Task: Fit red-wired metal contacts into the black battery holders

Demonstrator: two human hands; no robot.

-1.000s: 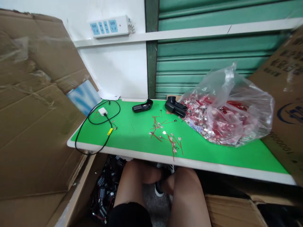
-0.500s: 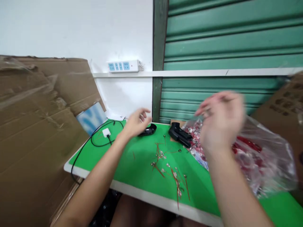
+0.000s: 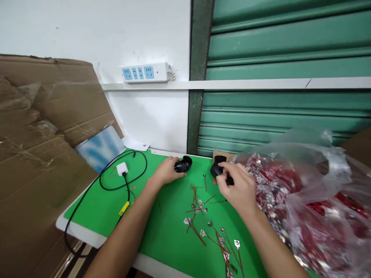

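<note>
My left hand (image 3: 168, 170) is closed round the near side of a small, rounded, glossy black plastic piece (image 3: 184, 164) at the back of the green tabletop (image 3: 174, 208). Thumb and fingers of my right hand (image 3: 239, 187) grip an angled black plastic piece (image 3: 217, 168), which rests partly over a brown cardboard scrap (image 3: 228, 155). Part of that piece is hidden by my fingers. Between my forearms lie several thin red wires with small metal contact tabs (image 3: 222, 240), loosely scattered.
A clear plastic bag (image 3: 315, 166) of red and silver parts bulges at the right. On the left are a white square adapter (image 3: 122, 168), a looping black cable (image 3: 101, 181) and a large cardboard box (image 3: 31, 166). A power strip (image 3: 145, 72) is mounted on the wall.
Both hands have come down: the left onto the rounded black piece, the right from above the bag onto the angled black piece. The camera view has shifted slightly.
</note>
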